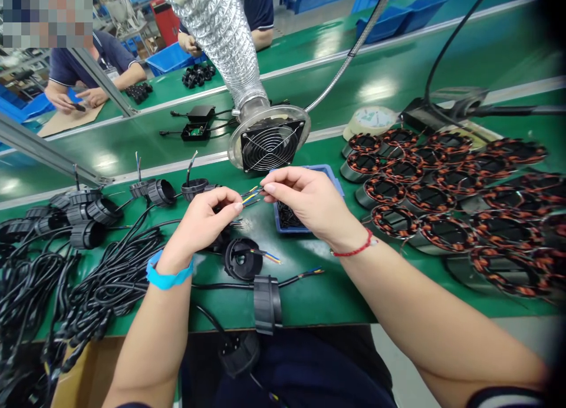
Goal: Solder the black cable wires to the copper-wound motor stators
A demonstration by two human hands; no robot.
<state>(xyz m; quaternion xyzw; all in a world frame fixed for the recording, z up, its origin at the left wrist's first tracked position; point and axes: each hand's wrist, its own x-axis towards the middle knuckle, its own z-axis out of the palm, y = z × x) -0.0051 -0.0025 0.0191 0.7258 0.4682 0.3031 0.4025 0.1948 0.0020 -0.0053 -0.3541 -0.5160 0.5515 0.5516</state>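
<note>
- Legible text: none could be read on any surface, whether brand, number, label or sign.
- Tape roll [371, 120], to the right of the round-grilled fan [270, 148] and slightly farther back: green print appeared on the pale face of the roll; its marks were too small and blurred to be read.
- Badge [113, 75], far to the left of the fan and beyond it, on the dark shirt of a person [106, 57] at the opposite bench: a small pale card was visible; whatever it bore was too small to be made out.
</note>
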